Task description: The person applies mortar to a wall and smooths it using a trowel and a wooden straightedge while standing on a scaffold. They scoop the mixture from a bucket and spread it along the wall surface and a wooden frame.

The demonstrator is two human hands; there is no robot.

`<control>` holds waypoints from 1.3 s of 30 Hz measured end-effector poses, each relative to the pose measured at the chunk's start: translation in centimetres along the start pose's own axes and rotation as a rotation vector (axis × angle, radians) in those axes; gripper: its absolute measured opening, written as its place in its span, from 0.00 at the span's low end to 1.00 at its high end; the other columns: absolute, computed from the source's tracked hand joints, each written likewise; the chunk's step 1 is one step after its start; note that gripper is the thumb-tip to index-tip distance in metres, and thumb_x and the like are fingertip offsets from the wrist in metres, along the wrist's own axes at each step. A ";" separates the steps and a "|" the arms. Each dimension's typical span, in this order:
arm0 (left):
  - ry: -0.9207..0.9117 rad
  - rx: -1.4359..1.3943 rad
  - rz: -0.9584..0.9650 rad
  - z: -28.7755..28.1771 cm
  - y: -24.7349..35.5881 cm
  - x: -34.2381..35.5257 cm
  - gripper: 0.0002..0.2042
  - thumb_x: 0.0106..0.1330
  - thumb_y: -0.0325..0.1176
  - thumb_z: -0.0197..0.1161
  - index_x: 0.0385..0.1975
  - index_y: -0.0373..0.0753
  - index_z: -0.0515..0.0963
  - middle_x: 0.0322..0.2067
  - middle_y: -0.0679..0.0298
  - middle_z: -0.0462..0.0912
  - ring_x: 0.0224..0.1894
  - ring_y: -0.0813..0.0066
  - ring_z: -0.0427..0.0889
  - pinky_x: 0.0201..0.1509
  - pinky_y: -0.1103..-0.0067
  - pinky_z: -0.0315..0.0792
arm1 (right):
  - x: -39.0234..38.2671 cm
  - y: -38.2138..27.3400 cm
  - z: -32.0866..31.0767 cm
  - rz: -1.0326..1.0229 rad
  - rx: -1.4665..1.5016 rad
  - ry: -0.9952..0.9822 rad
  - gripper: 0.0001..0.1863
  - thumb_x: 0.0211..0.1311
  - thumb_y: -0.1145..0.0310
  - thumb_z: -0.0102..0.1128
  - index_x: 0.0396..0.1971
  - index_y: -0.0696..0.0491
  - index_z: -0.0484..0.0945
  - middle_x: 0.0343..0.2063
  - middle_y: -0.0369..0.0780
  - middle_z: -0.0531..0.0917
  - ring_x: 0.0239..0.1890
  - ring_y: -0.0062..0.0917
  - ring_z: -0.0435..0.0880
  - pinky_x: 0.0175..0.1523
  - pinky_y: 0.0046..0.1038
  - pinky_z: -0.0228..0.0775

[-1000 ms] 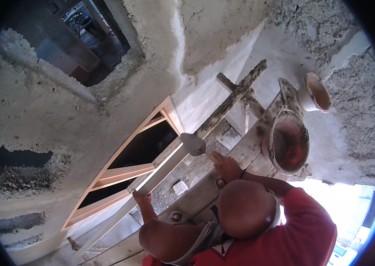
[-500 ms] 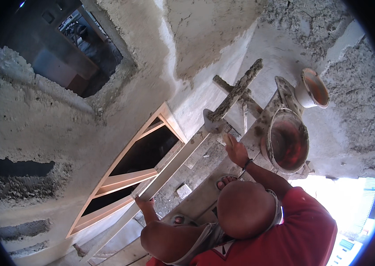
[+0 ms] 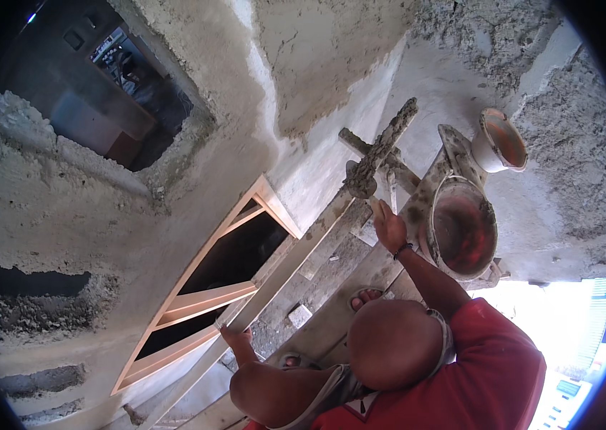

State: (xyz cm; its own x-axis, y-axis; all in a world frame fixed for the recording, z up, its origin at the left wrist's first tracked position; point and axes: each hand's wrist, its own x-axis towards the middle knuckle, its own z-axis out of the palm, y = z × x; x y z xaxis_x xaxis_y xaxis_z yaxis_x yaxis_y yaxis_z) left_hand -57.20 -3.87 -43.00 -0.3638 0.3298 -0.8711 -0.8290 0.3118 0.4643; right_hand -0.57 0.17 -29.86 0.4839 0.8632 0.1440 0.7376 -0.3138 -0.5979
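Note:
My right hand (image 3: 391,231) is closed round the wooden handle of a trowel (image 3: 378,210), whose blade presses into grey mortar (image 3: 391,136) heaped along the upper end of a long board (image 3: 266,292). My left hand (image 3: 236,335) grips that board lower down, beside a pale wooden window frame (image 3: 204,296) set in the wall. Right of my trowel hand stands a mortar-crusted bucket (image 3: 463,228) with reddish residue inside. A smaller white bucket (image 3: 489,154) is just beyond it. A crosspiece (image 3: 352,140) crosses behind the mortar-covered end of the board.
My sandalled feet (image 3: 366,297) stand on scaffold planks (image 3: 414,211), above a rubble-strewn floor (image 3: 300,314). A rough plastered wall (image 3: 66,229) has a large jagged opening (image 3: 102,100) showing another room, plus dark gaps at left. Bright outdoor light (image 3: 554,315) enters at the lower right.
My right hand and trowel have moved up and to the right along the board, and the blade is now in the mortar near its upper end. My left hand stays on the board.

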 end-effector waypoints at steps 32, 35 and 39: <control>-0.168 0.029 0.129 -2.3 -0.6 2.4 0.21 0.62 0.53 0.46 0.49 0.51 0.73 0.52 0.70 0.74 0.57 0.69 0.69 0.58 0.60 0.62 | -8.1 -9.7 -17.8 0.308 0.578 -0.436 0.26 0.59 0.61 0.57 0.57 0.50 0.65 0.29 0.42 0.80 0.27 0.27 0.81 0.30 0.27 0.73; -0.220 0.115 0.166 -2.8 -0.7 2.4 0.21 0.62 0.53 0.45 0.49 0.50 0.73 0.52 0.70 0.74 0.57 0.70 0.68 0.58 0.61 0.61 | -7.4 -7.0 -9.9 0.023 0.208 -0.368 0.24 0.55 0.62 0.60 0.52 0.50 0.70 0.30 0.50 0.81 0.31 0.42 0.82 0.36 0.38 0.74; -0.096 0.045 0.123 -4.0 0.8 1.8 0.23 0.63 0.53 0.48 0.53 0.47 0.69 0.54 0.64 0.71 0.55 0.63 0.69 0.55 0.60 0.65 | -6.6 -5.3 -5.0 0.003 0.076 -0.382 0.22 0.54 0.62 0.59 0.50 0.50 0.72 0.31 0.53 0.81 0.35 0.49 0.80 0.40 0.44 0.73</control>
State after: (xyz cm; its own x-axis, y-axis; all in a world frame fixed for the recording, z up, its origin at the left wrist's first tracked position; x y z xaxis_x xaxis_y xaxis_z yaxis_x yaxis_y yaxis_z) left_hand -60.25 -6.60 -44.79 -0.4173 0.4513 -0.7888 -0.7600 0.3027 0.5752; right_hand -5.36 -5.86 -23.73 0.2653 0.9520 -0.1529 0.6925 -0.2984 -0.6568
